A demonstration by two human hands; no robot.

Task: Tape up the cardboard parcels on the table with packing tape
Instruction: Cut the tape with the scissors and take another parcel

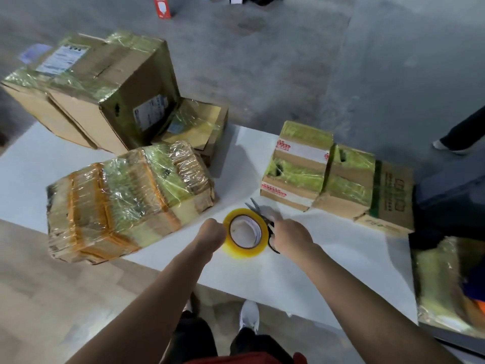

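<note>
A yellow roll of packing tape is held upright above the white table, with my left hand gripping its left side. My right hand grips black-handled scissors just right of the roll, blades pointing up and away. A parcel heavily wrapped in clear and orange tape lies to the left. Two taped parcels stand side by side to the right. A big cardboard box sits at the back left.
A small taped box sits behind the wrapped parcel. A printed carton lies at the table's right edge. Another taped parcel is at the far right. A person's leg and shoe stand on the grey floor beyond.
</note>
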